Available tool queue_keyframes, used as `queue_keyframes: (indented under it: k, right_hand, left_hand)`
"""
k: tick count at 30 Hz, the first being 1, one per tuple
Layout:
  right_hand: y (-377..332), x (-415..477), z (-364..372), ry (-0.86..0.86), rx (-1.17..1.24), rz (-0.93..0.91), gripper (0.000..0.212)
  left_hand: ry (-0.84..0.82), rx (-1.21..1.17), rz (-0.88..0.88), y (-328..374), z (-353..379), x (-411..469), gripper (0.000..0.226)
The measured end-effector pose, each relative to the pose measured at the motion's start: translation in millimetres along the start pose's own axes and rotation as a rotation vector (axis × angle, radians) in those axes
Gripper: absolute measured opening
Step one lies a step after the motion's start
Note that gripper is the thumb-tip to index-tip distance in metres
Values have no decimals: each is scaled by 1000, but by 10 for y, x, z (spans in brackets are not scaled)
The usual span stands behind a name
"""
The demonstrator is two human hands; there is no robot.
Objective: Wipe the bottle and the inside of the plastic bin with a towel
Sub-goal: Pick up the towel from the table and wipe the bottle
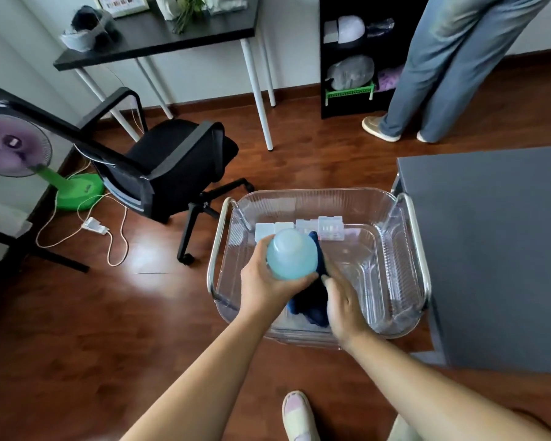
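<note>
From the head view, the left hand [264,284] holds a pale blue bottle [291,254] above the near left part of a clear bin [395,275], its fingers [261,249] curled round the bottle's left side and the thumb hooked across the near side. One rounded end of the bottle faces the camera. The right hand [344,307] holds a dark blue towel [312,305] against the bottle's right side, its fingers bent onto the cloth. Part of the towel wraps up past the bottle and the rest hangs bunched below the palm, down into the bin. The bin has ribbed walls and a metal handle [216,246] on each side. A row of small white boxes [330,227] stands inside along its far wall. It sits just left of a dark grey bench [490,249]; what it rests on I cannot tell. Around it is a red-brown wood floor [109,313]. A black chair [178,167] stands to the left, with a green-based fan [13,144] and a power strip [94,226] beyond it. Another person's legs [442,74] stand by a black shelf [350,58] at the back. The wearer's shoe [298,415] shows at the bottom edge.
</note>
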State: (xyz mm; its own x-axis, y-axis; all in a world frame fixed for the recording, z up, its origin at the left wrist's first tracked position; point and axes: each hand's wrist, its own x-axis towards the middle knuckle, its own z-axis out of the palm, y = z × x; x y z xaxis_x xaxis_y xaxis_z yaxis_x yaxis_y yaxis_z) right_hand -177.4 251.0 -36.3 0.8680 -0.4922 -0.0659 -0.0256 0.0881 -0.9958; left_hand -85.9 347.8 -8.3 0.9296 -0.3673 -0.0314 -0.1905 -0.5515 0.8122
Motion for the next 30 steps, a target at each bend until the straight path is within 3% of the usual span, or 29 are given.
queue_keyframes:
  k: [2, 6, 10, 14, 17, 19, 21, 24, 30]
  right_hand:
    - [3, -28, -41, -41, -143, -69, 61]
    - [35, -100, -181, -80, -673, -285, 66]
    - [-261, -52, -202, -108, -585, -369, 81]
    - [-701, 86, -134, -34, -369, -352, 78]
    - [-958, 204, -106, -13, -147, -336, 72]
    - [-1121, 311, -104, -20, -81, -332, 69]
    - [-1248, 408, -105, -34, -35, -291, 67]
    - [-1406, 493, -86, -98, -96, -261, 64]
    - [-1454, 267, -40, -232, -466, -428, 61]
  left_hand:
    - [11, -66, -30, 58, -41, 59, 68]
    - [-74, -286, -50, 335, -202, 153, 65]
    - [-138, -371, -47, 770, -391, 244, 51]
    - [-113, -322, -5, 1154, -493, 332, 45]
    - [-246, -290, 95, 1286, -577, 332, 44]
    - [-321, -311, 158, 1252, -596, 256, 55]
    - [-279, -283, 186, 1179, -586, 158, 68]
    - [-206, -370, 191, 1176, -586, 124, 68]
    - [-111, -591, 41, 1253, -675, 266, 67]
